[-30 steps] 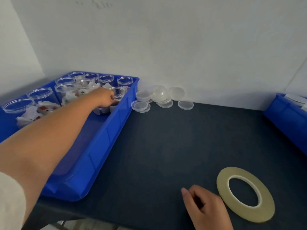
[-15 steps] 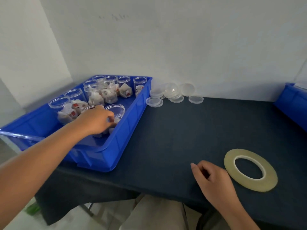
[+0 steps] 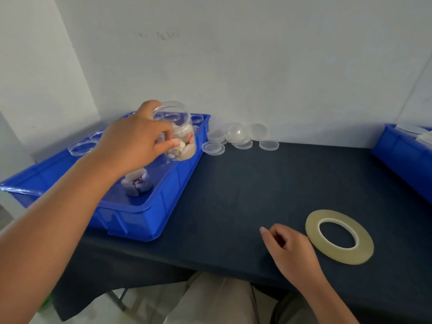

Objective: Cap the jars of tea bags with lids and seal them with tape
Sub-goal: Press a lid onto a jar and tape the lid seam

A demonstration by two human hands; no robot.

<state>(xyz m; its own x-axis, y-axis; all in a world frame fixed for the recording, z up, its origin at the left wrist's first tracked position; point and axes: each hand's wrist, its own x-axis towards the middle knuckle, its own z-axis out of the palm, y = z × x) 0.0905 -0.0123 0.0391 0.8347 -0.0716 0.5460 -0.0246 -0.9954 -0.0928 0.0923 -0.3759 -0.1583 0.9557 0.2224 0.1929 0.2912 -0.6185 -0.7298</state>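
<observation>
Jar of tea bags is up: half a second ago our left hand had it low inside the blue bin, now it's raised above the bin's rim, still over the bin's inside near its right wall. Mouth is up, slightly tilted, with no lid on. Left fingers are curled round the jar's side and carry it. Remaining open jars stay in the bin's far and left part. A clump of tea bags shows on the bin's floor under our wrist; we can't tell if it sits in a jar. Right hand hasn't shifted: it's on the tabletop well right of the bin, fingers loosely curled and holding nothing. Tape roll lies flat just beyond that hand, on the side away from the bin. Lid pile sits just past the bin's far right corner, same as before. So the pick is done for this jar; capping and taping are not started. We judge the next move is to set the jar down between bin and tape, then take one lid. Risks: the open, tilted jar could shed bags on a fast swing, and the clear stacked lids may come off two at a time.
</observation>
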